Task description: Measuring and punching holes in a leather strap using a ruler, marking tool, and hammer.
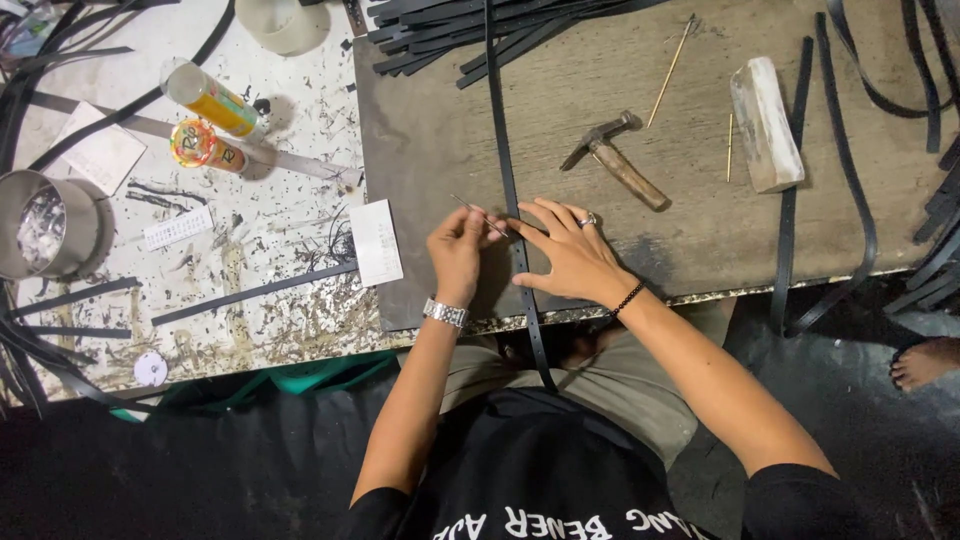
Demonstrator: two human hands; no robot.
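Note:
A long black strap [503,150] runs from the far strap pile down over the dark board [430,140] and off the table's near edge. My left hand [458,250] pinches a thin metal pin [478,215] whose tip rests at the strap's left edge. Spread flat, my right hand [572,252] presses on the strap and board just right of it, a ring on one finger. A small hammer [615,158] with a wooden handle lies beyond my right hand.
A pale block [767,122], two thin sticks [670,72] and loose straps [850,180] lie right. A pile of black strips [450,30] sits at the back. Left are two cans [208,97], a metal cup [45,225], a white card [378,242]. A bare foot [925,362] shows at right.

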